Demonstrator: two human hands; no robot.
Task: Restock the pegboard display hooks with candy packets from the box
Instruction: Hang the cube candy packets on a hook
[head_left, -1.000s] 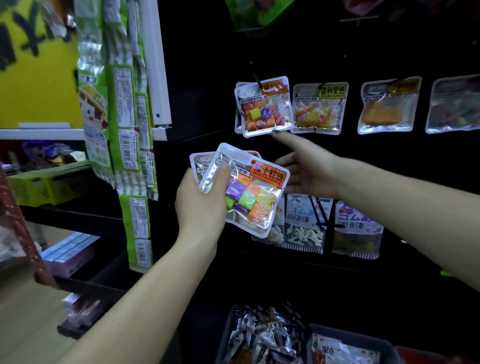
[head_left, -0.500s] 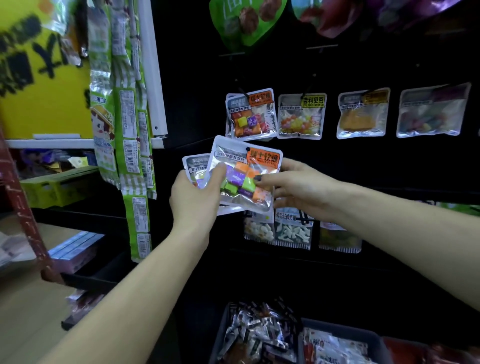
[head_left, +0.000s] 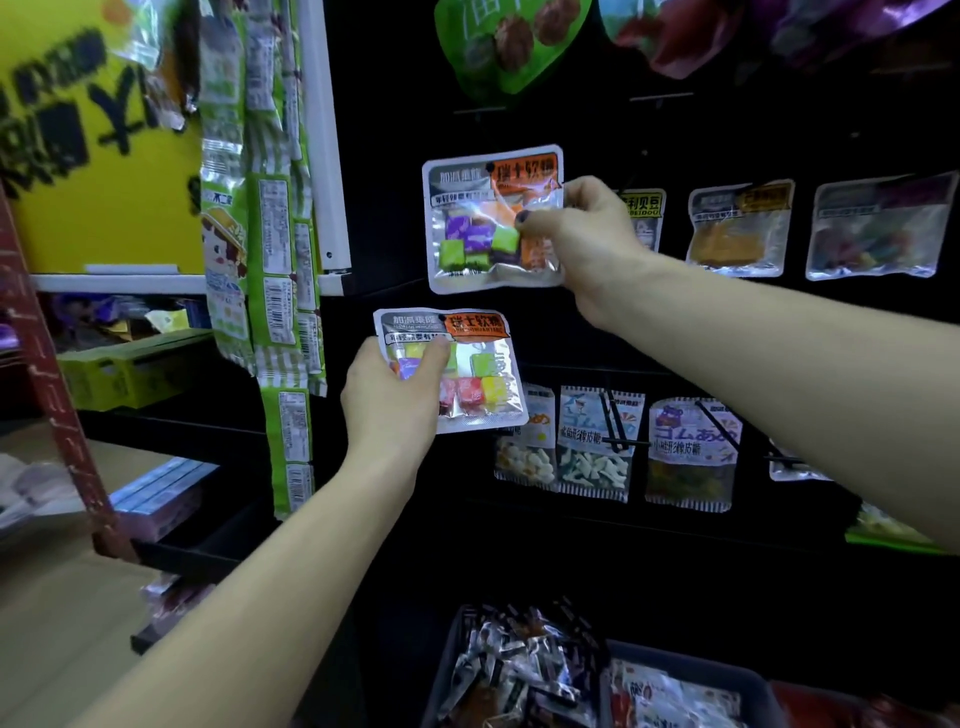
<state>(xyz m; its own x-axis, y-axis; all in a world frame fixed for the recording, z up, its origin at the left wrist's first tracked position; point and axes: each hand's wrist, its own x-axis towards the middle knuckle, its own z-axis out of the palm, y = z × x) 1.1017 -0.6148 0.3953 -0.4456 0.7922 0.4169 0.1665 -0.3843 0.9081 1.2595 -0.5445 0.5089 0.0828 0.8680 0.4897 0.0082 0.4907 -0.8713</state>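
Note:
My right hand (head_left: 582, 234) pinches the right edge of a clear candy packet (head_left: 480, 223) with an orange label and coloured cubes, held up flat against the black pegboard (head_left: 389, 156). The hook behind it is hidden. Below it, my left hand (head_left: 392, 395) grips a second packet of the same kind (head_left: 478, 374), thumb across its front. A dark box (head_left: 454, 639) of mixed packets sits at the bottom of the view.
More clear packets (head_left: 737, 228) hang in a row to the right, and a lower row of gummy packets (head_left: 597, 441) hangs beneath. Green snack strips (head_left: 270, 249) dangle at left beside a white frame post. Green and purple bags (head_left: 511, 47) hang above.
My right hand took the front packet from the stack in my left hand and lifted it up to the pegboard. My left hand keeps one packet lower down.

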